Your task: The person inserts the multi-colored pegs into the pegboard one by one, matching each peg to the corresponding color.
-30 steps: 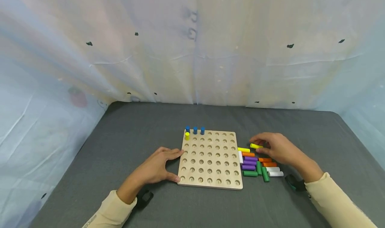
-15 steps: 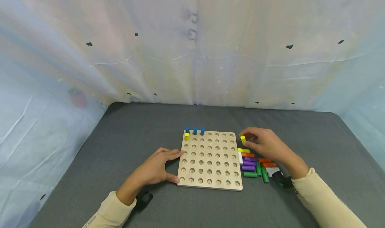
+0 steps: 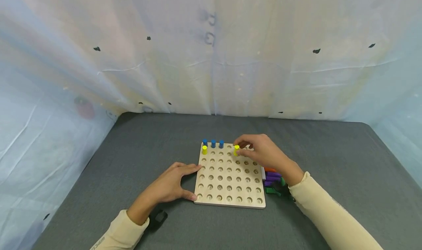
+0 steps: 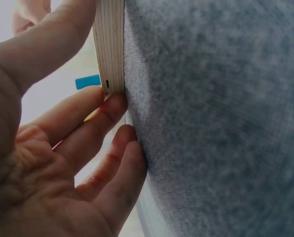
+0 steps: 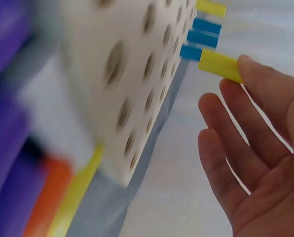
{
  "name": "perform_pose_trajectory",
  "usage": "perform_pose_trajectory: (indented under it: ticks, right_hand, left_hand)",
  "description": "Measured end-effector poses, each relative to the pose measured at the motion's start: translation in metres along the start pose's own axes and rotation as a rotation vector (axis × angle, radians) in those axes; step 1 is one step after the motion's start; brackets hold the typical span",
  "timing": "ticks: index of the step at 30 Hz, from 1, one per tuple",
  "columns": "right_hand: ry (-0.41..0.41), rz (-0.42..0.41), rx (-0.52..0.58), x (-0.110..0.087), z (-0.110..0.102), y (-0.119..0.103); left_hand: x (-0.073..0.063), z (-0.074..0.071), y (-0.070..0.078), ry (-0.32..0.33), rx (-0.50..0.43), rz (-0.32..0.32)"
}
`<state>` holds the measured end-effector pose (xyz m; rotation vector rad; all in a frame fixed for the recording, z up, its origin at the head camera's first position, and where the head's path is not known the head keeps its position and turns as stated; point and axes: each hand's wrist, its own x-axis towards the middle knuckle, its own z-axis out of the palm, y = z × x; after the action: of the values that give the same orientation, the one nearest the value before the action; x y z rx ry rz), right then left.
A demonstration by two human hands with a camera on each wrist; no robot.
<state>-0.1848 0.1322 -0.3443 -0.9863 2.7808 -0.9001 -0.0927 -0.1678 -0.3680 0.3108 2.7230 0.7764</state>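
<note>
A square wooden board [image 3: 224,184] with rows of round holes lies on the grey cloth. Three blue pegs [image 3: 213,144] stand along its far left edge, and a yellow peg [image 3: 204,150] stands in front of the leftmost. My right hand [image 3: 265,153] pinches another yellow peg [image 5: 220,65] between thumb and fingertips, over the far right part of the board. In the right wrist view this peg points toward the board. My left hand [image 3: 173,182] rests at the board's left side, fingers and thumb touching its edge [image 4: 109,49], the fingers fairly straight.
Right of the board lie loose pegs, partly hidden by my right wrist: purple pegs [image 3: 272,179], an orange peg [image 3: 270,169], a white peg [image 3: 263,173] and a green peg [image 3: 273,191]. Pale hanging sheets [image 3: 247,77] stand behind the table.
My right hand has lifted the yellow peg from beside the pile and carried it left over the board, turning it upright. My left hand has stayed at the board's edge.
</note>
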Motion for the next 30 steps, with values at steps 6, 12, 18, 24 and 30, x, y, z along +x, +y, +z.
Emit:
perform_pose_trajectory:
  ticks: [6,12,18,24,30]
  right_hand:
    - [-0.009,-0.002,-0.001,0.021,0.016,-0.017]
    - [-0.013,0.015,-0.002,0.038,0.031,-0.029]
    - [-0.012,0.028,-0.017,0.046,0.041,-0.032]
    - [-0.004,0.040,-0.027,0.049,0.045,-0.032]
    - [-0.026,0.038,-0.041,0.051,0.046,-0.035]
  left_hand:
    - [0.000,0.000,-0.002,0.003,-0.010,0.009]
    - [0.000,0.000,-0.002,0.003,-0.012,0.006]
    - [-0.001,0.001,-0.001,0.003,-0.020,-0.002]
    - [0.001,0.002,0.000,-0.002,-0.005,-0.029]
    - [0.001,0.001,0.000,0.001,-0.002,-0.034]
